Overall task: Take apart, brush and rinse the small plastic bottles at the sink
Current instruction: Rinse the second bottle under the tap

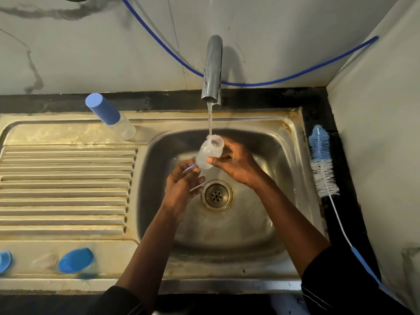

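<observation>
Bottle (pixel 209 155), gripped in right hand (pixel 236 164), is rinsed under tap (pixel 212 71), hold of left hand (pixel 181 187) unclear; brush (pixel 322 169) likely to be fetched next.

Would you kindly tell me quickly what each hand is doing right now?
Left hand: cannot be told; something bluish shows against it.
Right hand: holding the clear bottle under the tap.

Both forearms reach forward and in toward each other, dark sleeves pushed up near the elbows. The right hand (pixel 236 164) is higher, thumb and curled fingers gripping a bottle (pixel 207 155) by its side. The left hand (pixel 181 189) sits just below, back turned up, fingers nearly straight and spread a little, their tips at the bottle's base.
</observation>
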